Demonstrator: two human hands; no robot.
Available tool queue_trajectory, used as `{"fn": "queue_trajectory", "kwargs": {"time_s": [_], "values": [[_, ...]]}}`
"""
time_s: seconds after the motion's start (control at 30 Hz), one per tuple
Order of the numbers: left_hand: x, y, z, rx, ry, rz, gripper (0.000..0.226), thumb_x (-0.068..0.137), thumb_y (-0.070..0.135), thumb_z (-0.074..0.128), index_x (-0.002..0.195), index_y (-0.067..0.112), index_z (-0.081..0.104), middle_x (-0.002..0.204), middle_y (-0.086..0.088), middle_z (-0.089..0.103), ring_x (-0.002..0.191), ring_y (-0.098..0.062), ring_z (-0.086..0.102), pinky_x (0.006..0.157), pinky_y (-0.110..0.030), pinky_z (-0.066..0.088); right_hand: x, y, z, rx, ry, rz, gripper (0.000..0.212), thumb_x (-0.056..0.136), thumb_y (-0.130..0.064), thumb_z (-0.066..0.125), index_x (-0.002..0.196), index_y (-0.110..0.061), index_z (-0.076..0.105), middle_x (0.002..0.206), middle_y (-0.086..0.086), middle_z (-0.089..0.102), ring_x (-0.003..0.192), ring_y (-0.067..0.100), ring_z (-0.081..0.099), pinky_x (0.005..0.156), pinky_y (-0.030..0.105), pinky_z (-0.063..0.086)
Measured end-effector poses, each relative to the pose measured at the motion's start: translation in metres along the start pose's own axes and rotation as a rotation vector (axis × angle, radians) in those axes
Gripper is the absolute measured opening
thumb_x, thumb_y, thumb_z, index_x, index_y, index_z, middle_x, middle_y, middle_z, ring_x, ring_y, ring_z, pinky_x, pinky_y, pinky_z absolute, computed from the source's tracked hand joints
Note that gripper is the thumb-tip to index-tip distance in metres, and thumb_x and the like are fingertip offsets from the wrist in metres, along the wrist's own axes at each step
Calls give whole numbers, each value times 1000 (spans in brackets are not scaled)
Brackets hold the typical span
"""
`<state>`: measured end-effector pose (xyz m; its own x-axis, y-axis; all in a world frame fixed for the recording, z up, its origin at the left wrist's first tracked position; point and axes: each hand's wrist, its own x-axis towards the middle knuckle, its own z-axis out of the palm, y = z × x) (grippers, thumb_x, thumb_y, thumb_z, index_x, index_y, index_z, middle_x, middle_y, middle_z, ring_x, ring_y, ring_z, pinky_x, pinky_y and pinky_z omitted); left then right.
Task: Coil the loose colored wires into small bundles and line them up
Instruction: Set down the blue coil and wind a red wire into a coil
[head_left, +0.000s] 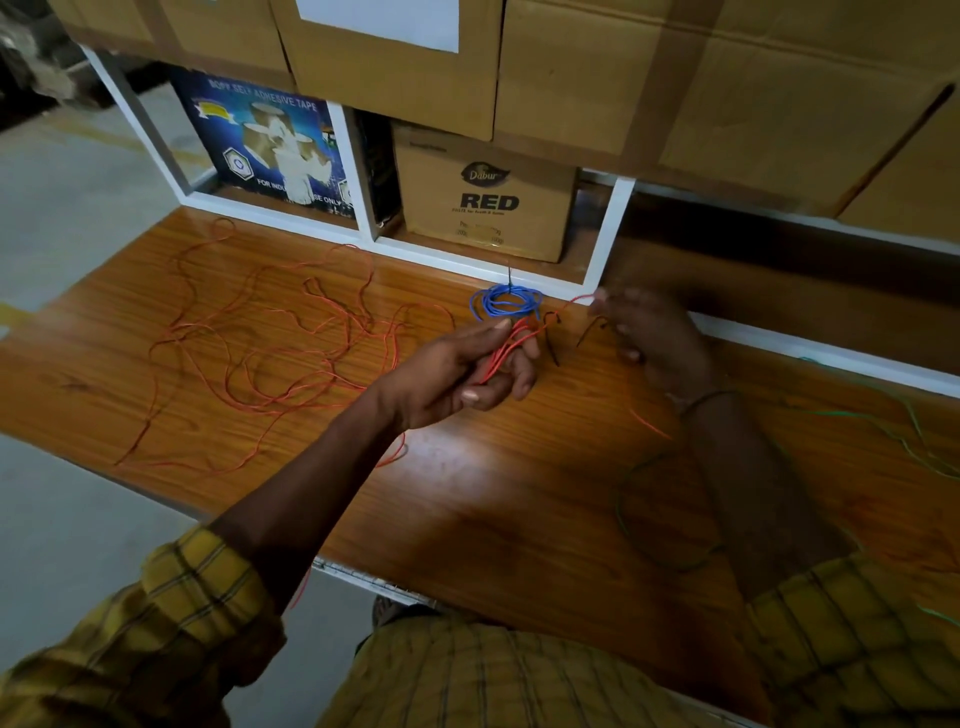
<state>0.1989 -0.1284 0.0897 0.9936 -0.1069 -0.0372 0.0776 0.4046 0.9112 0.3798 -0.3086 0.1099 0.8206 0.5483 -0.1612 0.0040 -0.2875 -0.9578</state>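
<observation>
Red wire (291, 358) sprawls toward the table's (493, 499) left edge, left hand (467, 369) pinching its loops, blurred right hand (649, 338) pinching the end; keep loops small and even

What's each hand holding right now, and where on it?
Left hand grips gathered loops of the red wire in its curled fingers. Right hand is blurred; it seems to pinch the same wire's run near, not certain.
</observation>
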Motion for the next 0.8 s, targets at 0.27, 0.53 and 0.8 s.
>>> {"fn": "queue_trajectory", "kwargs": {"time_s": [0.27,0.53,0.8], "values": [[14,13,7,-378,32,165,47,115,20,22,149,-5,43,119,-6,76,56,-5,54,57,-20,39,-48,44,60,-181,-255,53,42,108,-40,48,103,-5,70,66,7,50,45,11,40,40,22,33],[34,1,-8,-156,314,182,36,116,20,30,144,0,43,145,-18,64,117,-34,73,106,-49,54,-90,10,64,-711,-752,43,25,103,-29,57,125,-16,57,70,7,75,42,25,63,40,29,49],[24,-17,12,510,237,25,35,116,16,33,141,-6,45,104,2,78,77,-11,72,73,-28,51,-84,-50,-11,-328,-539,-254,15,99,-19,65,95,-6,71,55,3,57,46,17,54,41,18,38]]}}
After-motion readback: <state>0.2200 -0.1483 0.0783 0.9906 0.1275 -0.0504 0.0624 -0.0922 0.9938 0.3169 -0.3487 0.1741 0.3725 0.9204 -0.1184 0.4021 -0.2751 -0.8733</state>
